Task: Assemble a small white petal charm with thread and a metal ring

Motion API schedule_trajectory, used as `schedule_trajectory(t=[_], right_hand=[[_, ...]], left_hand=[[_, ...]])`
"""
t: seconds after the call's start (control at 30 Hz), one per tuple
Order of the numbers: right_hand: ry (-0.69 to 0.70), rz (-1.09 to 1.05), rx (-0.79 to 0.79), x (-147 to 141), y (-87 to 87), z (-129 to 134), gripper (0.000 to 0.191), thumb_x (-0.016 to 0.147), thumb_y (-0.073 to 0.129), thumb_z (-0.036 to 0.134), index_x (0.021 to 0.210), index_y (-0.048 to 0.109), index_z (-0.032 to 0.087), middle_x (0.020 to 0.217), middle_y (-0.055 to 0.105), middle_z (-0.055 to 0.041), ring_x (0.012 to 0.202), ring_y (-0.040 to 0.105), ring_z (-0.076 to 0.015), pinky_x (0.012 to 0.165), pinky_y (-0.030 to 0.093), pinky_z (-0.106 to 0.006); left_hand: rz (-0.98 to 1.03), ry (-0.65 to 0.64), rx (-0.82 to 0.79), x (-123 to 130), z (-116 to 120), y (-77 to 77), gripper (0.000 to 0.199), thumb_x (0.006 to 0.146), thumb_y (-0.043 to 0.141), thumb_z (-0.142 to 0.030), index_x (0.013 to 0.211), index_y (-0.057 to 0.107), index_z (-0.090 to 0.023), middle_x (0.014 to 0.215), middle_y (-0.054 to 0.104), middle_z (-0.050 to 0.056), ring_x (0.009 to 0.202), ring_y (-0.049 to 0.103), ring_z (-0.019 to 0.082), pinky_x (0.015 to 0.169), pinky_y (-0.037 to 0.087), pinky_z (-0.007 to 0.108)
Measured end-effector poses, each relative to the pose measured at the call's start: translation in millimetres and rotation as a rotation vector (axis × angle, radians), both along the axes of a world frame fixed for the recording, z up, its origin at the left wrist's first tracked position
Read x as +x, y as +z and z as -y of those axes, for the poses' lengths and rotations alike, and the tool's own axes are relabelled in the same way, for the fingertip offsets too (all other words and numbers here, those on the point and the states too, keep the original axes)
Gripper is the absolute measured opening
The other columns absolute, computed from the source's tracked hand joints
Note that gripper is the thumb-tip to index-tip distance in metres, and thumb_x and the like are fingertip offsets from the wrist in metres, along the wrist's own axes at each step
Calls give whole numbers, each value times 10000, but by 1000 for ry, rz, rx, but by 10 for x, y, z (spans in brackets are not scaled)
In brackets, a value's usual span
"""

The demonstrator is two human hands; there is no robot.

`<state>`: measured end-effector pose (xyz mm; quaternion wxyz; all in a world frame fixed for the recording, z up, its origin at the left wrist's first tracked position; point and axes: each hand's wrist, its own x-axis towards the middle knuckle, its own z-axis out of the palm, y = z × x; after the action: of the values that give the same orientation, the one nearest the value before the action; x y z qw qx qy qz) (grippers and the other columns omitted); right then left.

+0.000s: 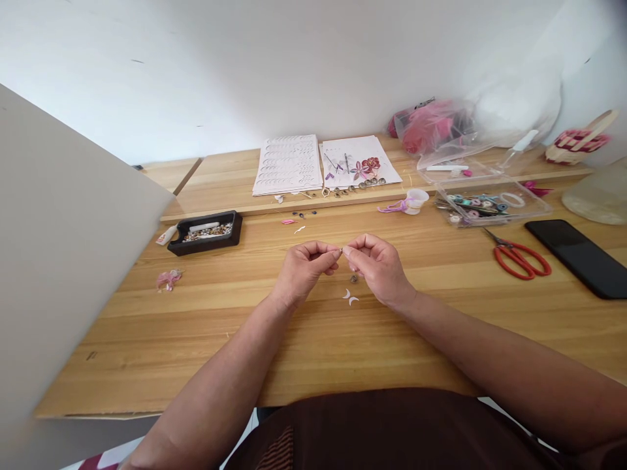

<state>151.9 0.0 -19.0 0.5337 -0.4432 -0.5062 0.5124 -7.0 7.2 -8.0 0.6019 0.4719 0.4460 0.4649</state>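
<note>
My left hand and my right hand meet over the middle of the wooden table, thumbs and forefingers pinched together. Between the fingertips is a tiny dark-gold piece, too small to name; both hands appear to grip it. Just below my right fingers a small dark round bead-like piece lies on the wood. Nearer to me are two white crescent-shaped cutouts. Beyond the hands lie a white wavy strip, a pink leaf-shaped piece and several small dark pieces.
On the left stands a black tray of beads, near a pink scrap. Printed sheets lie on the raised shelf. To the right are a white cup, a clear box of spools, red-handled scissors and a black phone.
</note>
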Motion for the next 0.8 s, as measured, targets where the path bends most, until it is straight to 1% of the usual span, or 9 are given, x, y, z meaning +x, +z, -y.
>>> schedule_trajectory(t=[0.17,0.3,0.43,0.53,0.67,0.73,0.8], right_hand=[[101,45,0,68,65,-10,263,825,686,395,712,570,187,569,519,45,493,397,-78,476,298,-238],[140,50,-1,72,89,1,295,843,672,433,719,561,190,576,500,45,500,370,-79,478,272,-245],[102,10,9,49,41,-8,280,823,706,431,750,589,188,575,480,54,514,370,-81,481,263,-244],[54,-28,-7,34,-10,-30,258,790,749,411,785,624,186,587,493,58,506,356,-76,467,253,-241],[12,-8,-21,32,-67,-56,245,771,775,404,846,691,187,573,494,61,486,325,-76,446,239,-244],[6,9,8,39,-93,-70,223,766,783,389,845,724,189,567,505,55,496,343,-83,460,259,-251],[-2,14,34,47,-111,-85,200,753,795,373,824,746,193,587,553,37,518,384,-91,484,287,-260]], left_hand=[[48,-57,-57,-28,-23,14,242,665,848,-323,732,719,-129,628,648,5,570,528,79,571,403,221],[102,-46,-77,-18,-25,37,261,634,864,-323,715,713,-126,619,632,0,561,510,71,562,387,217],[93,-19,-60,-13,-30,34,264,635,863,-329,712,709,-128,613,626,-7,553,498,67,560,382,215],[65,-24,-46,-18,-37,18,260,645,855,-332,725,711,-131,624,636,-3,567,512,75,571,392,219],[6,-25,-10,-22,-32,13,246,663,835,-334,747,721,-133,644,641,-1,583,518,82,588,410,227],[-28,-16,4,-26,-25,23,240,663,829,-329,754,723,-133,659,644,2,588,515,81,589,413,226],[-59,-15,18,-31,-18,36,236,664,825,-325,756,724,-132,672,648,5,593,513,81,588,416,225]])
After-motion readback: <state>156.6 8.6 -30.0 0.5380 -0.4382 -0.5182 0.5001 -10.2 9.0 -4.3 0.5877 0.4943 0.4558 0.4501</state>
